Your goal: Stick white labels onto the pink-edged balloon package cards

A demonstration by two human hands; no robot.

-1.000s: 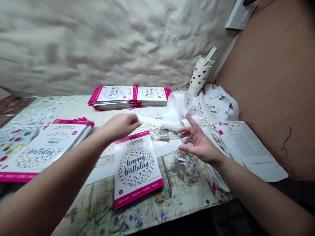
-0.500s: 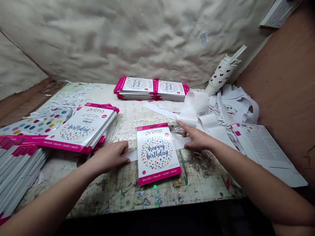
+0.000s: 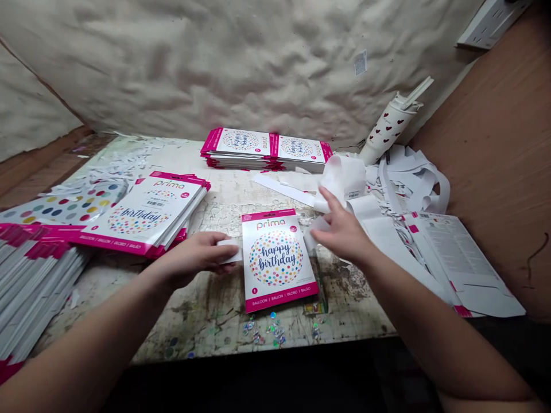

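Note:
A pink-and-white balloon packet (image 3: 278, 292) printed "happy birthday" lies face up in front of me. A white paper strip (image 3: 231, 251) sticks out on both sides of it; its middle is hidden under the packet. My left hand (image 3: 204, 255) pinches the strip's left end between thumb and fingers. At the packet's right edge, my right hand (image 3: 344, 232) grips the other end, which is bent upward, while its index finger points out toward a loose white paper roll (image 3: 338, 175).
Packet stacks stand at the left (image 3: 129, 229) and the back (image 3: 249, 140). A heart-patterned tumbler (image 3: 387, 129) leans by the right wall, near tangled paper strips (image 3: 434, 178). A printed flat card (image 3: 465, 258) lies at the right. Shiny confetti dots (image 3: 275, 330) are scattered near the front edge.
Both hands have risen a little with the strip's ends, and the right end now bends up beside the packet. My left hand has come closer to the packet.

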